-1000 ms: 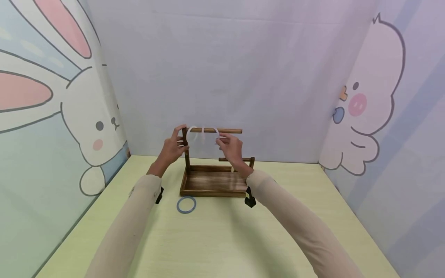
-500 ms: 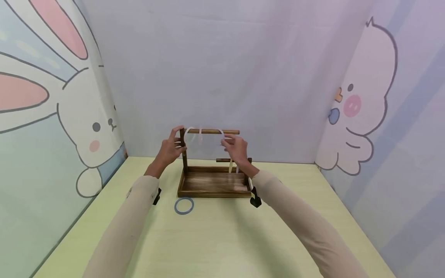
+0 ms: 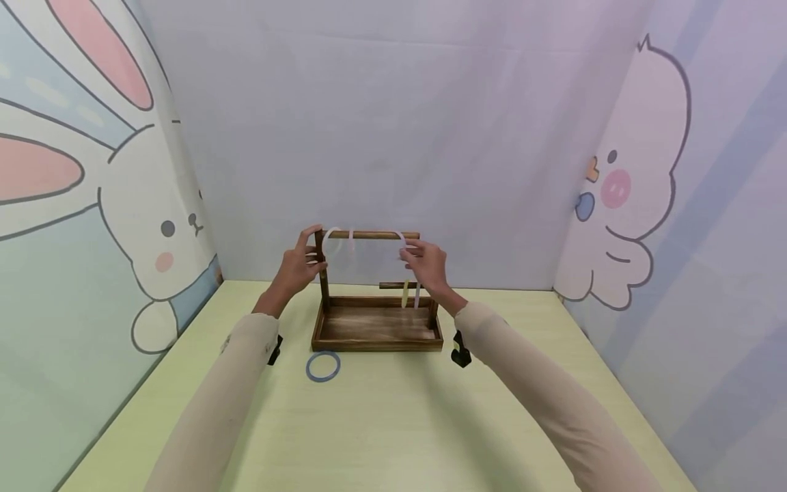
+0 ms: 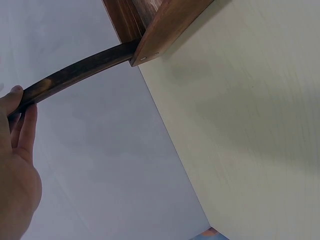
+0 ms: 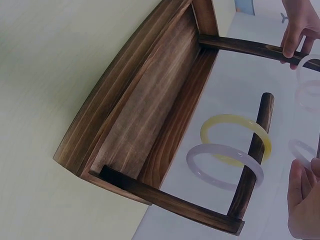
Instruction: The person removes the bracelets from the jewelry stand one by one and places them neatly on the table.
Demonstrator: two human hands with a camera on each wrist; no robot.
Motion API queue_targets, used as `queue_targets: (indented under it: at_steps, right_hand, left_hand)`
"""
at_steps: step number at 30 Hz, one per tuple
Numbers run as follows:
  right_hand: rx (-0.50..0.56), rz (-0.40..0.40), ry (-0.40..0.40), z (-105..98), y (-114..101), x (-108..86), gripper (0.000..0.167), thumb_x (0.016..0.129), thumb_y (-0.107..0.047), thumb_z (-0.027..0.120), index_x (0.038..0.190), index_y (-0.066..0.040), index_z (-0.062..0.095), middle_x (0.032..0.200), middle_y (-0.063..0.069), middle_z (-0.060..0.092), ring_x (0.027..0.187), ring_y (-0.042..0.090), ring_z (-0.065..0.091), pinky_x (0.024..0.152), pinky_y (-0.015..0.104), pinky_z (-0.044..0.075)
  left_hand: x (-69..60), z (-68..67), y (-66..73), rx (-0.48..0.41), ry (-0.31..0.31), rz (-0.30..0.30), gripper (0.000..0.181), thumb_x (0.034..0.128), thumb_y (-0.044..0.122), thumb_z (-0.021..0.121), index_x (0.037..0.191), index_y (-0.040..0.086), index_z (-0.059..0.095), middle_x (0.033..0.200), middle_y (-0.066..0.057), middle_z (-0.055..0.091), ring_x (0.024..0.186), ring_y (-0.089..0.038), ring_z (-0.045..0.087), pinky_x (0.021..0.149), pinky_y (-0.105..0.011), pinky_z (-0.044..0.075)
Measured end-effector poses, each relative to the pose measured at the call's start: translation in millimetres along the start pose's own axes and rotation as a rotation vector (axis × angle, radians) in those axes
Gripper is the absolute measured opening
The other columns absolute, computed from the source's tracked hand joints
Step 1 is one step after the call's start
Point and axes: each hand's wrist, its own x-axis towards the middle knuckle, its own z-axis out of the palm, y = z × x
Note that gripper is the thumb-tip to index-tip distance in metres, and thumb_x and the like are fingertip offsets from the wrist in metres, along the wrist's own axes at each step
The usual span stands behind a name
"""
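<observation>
A dark wooden bangle stand (image 3: 376,345) has a tall post (image 4: 75,72) at its left, which my left hand (image 3: 296,270) grips near the top. My right hand (image 3: 430,268) pinches a pale lavender bangle (image 5: 301,148) that hangs on the upper bar (image 3: 375,235), close to the bar's free right end. Further left along that bar hang a whitish bangle (image 3: 326,239) and a pale pink one (image 3: 352,239). On the lower bar (image 5: 266,110) hang a yellow bangle (image 5: 215,119) and a lavender bangle (image 5: 192,167). My right hand partly hides the lower bar in the head view.
A blue bangle (image 3: 309,374) lies flat on the pale table (image 3: 381,424), just in front of the stand's tray. Behind the table's far edge stands a plain backdrop (image 3: 381,137). Side walls with cartoon figures close in the left and right.
My right hand has moved to the right along the upper bar with the pinched bangle. My left hand keeps its grip on the post. The whole head view has shifted slightly.
</observation>
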Motion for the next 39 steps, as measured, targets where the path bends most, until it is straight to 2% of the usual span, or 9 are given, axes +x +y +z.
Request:
queue_targets:
  at_steps: [9, 17, 20, 24, 28, 32, 35, 39]
  right_hand:
    - [0.005, 0.008, 0.004, -7.8, 6.2, 1.1, 0.031, 0.101, -0.006, 0.069, 0.13, 0.003, 0.069, 0.109, 0.024, 0.075, 0.095, 0.035, 0.077, 0.077, 0.04, 0.065]
    - [0.006, 0.021, -0.011, -17.8, 7.7, 2.1, 0.032, 0.101, -0.007, 0.07, 0.131, 0.002, 0.07, 0.109, 0.023, 0.076, 0.095, 0.033, 0.077, 0.076, 0.034, 0.065]
    - [0.011, 0.026, -0.005, -21.3, 9.8, 2.3, 0.032, 0.101, -0.007, 0.07, 0.131, 0.002, 0.07, 0.11, 0.023, 0.076, 0.096, 0.033, 0.077, 0.076, 0.033, 0.065]
    - [0.012, 0.031, -0.002, -25.7, 10.7, 1.7, 0.032, 0.101, -0.006, 0.068, 0.132, 0.004, 0.069, 0.111, 0.025, 0.075, 0.097, 0.036, 0.076, 0.078, 0.038, 0.065]
    - [-0.001, 0.045, 0.001, -30.7, 11.2, 0.9, 0.032, 0.102, -0.006, 0.067, 0.132, 0.004, 0.068, 0.112, 0.026, 0.074, 0.099, 0.037, 0.076, 0.08, 0.042, 0.065]
    - [0.01, 0.064, 0.008, -37.2, 15.6, 1.5, 0.033, 0.102, -0.007, 0.067, 0.134, 0.005, 0.067, 0.114, 0.026, 0.074, 0.101, 0.04, 0.074, 0.079, 0.036, 0.065]
    - [0.02, 0.077, 0.02, -42.2, 20.0, 1.6, 0.035, 0.103, -0.007, 0.066, 0.135, 0.007, 0.065, 0.115, 0.027, 0.073, 0.102, 0.041, 0.074, 0.078, 0.032, 0.065]
    - [0.03, 0.095, 0.042, -47.3, 24.0, 1.4, 0.036, 0.103, -0.007, 0.067, 0.135, 0.009, 0.064, 0.116, 0.028, 0.073, 0.102, 0.039, 0.074, 0.079, 0.033, 0.065]
  left_hand:
    - [-0.5, -0.7, -0.4, 0.002, -0.005, 0.004, 0.091, 0.093, -0.005, 0.075, 0.161, 0.029, 0.024, 0.124, -0.031, 0.068, 0.112, -0.043, 0.07, 0.092, -0.055, 0.06]
    - [-1.7, 0.8, -2.5, 0.002, 0.01, 0.01, 0.092, 0.0921, -0.006, 0.075, 0.161, 0.029, 0.025, 0.123, -0.03, 0.069, 0.112, -0.042, 0.071, 0.091, -0.054, 0.061]
    - [-1.5, 1.2, -3.5, -0.007, 0.013, 0.018, 0.091, 0.092, -0.006, 0.075, 0.161, 0.026, 0.026, 0.123, -0.031, 0.069, 0.112, -0.042, 0.071, 0.09, -0.055, 0.061]
    - [-0.4, 0.8, -4.2, -0.009, 0.013, 0.018, 0.088, 0.0922, -0.005, 0.075, 0.161, 0.022, 0.026, 0.123, -0.031, 0.069, 0.111, -0.043, 0.071, 0.089, -0.055, 0.061]
    - [0.5, 0.6, -4.5, -0.008, 0.008, 0.009, 0.09, 0.0926, -0.004, 0.075, 0.161, 0.025, 0.026, 0.124, -0.032, 0.067, 0.112, -0.043, 0.071, 0.089, -0.055, 0.061]
    - [-0.4, 0.4, -2.8, -0.01, 0.01, 0.006, 0.091, 0.0925, -0.005, 0.075, 0.161, 0.028, 0.025, 0.125, -0.032, 0.067, 0.112, -0.043, 0.07, 0.09, -0.056, 0.06]
    - [-0.4, 0.9, -2.8, -0.008, 0.013, 0.011, 0.09, 0.0923, -0.006, 0.075, 0.161, 0.025, 0.026, 0.124, -0.031, 0.068, 0.112, -0.043, 0.071, 0.09, -0.055, 0.06]
    - [0.1, 1.4, -4.7, 0.006, 0.014, 0.019, 0.09, 0.0926, -0.006, 0.075, 0.161, 0.023, 0.025, 0.124, -0.031, 0.068, 0.112, -0.043, 0.071, 0.09, -0.055, 0.06]
